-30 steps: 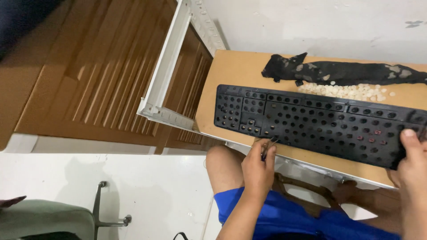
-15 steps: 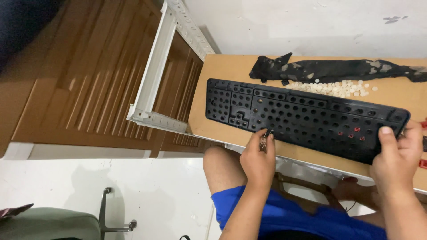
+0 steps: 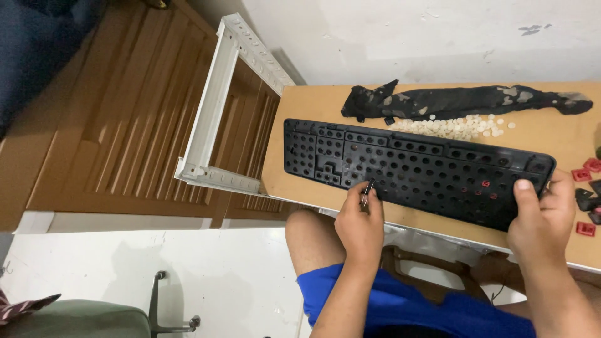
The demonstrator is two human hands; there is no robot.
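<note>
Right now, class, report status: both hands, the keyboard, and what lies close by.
Left hand pinches small tool at keyboard frame. Right hand grips its right end. White domes, black sheet, red pieces nearby.

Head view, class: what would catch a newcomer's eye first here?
A black keyboard frame stripped of its keys lies across the wooden table. The right hand grips its right end, and the left hand holds a small tool at its front edge. Behind it lie small white pieces and a dark cloth.

The table ran off at three o'clock, cropping the red keys; the tool was too small to identify.
</note>
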